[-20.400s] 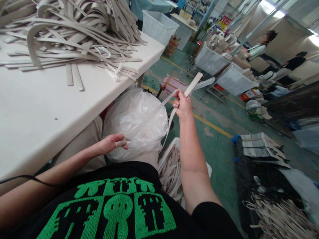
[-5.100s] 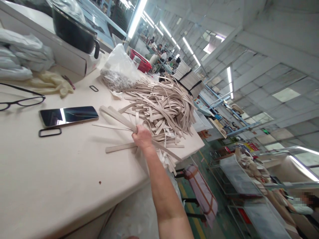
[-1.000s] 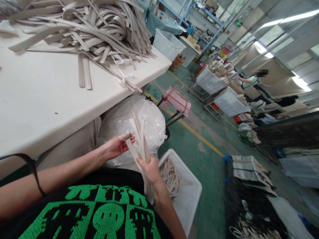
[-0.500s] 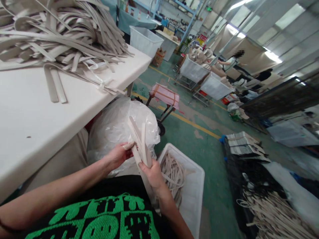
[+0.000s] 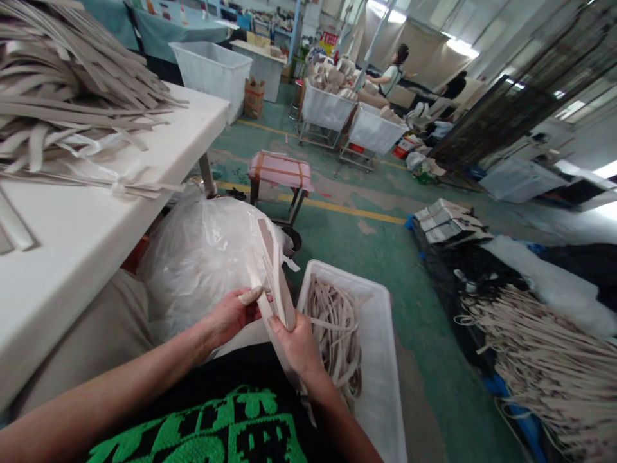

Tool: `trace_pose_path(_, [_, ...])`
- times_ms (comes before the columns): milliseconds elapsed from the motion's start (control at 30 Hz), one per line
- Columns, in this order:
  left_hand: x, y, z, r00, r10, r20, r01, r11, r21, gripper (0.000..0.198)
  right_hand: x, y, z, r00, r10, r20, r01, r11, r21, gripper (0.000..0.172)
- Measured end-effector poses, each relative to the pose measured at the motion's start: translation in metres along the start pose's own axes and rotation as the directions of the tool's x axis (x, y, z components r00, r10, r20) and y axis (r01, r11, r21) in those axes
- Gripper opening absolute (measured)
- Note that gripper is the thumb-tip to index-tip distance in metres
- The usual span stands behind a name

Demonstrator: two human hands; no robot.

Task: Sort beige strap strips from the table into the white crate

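Observation:
A small bundle of beige fabric strips [image 5: 276, 273] stands upright in front of my body, its upper ends fanned slightly apart. My right hand [image 5: 295, 337] is wrapped round the bundle, thumb across the front. My left hand [image 5: 240, 313] pinches one strip at the bundle's left edge between thumb and fingers; its thumb has a beige covering. The lower ends of the strips hang down along my right forearm. Just right of my hands, a white plastic bin [image 5: 380, 341] holds a tangled heap of similar strips [image 5: 335, 328].
At left is a white table [image 5: 72, 257] with a large pile of strips [image 5: 72, 83]. A clear plastic bag [image 5: 197, 251] bulges beside it. Ahead stands a pink-padded stool [image 5: 279, 172]. More strips [image 5: 554, 360] lie at right. Farther off, a person [image 5: 389, 77] is near loaded carts [image 5: 328, 106].
My view has turned to the right, so the table and stool have shifted left. Both hands keep their hold on the strips; the fanned ends are closer together now.

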State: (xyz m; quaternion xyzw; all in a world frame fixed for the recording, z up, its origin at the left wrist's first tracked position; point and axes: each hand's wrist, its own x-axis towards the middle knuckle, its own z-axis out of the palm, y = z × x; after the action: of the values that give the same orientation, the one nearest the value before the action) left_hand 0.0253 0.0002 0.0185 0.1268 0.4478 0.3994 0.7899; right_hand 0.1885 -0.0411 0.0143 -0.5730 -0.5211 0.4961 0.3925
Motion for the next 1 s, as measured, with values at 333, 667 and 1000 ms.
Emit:
trace_pose_path(333, [0.014,-0.024,0.018,0.99,0.053,0.131,-0.07,0.989,0.127,0.039,-0.009,0.023,-0.023,0.99,0.046,-0.133,-0.052,0.998,-0.044,0.03])
trace_pose_path(667, [0.013,-0.025,0.016,0.991,0.072,0.113,-0.089,0.983,0.161,0.038,0.0,0.024,-0.012,0.987,-0.01,-0.161,0.002,0.999,-0.047,0.029])
trace_pose_path(1000, [0.004,-0.026,0.011,0.985,0.079,0.155,-0.11,0.973,0.204,0.042,-0.001,0.027,-0.009,0.986,-0.007,-0.164,-0.007,0.997,-0.081,0.028])
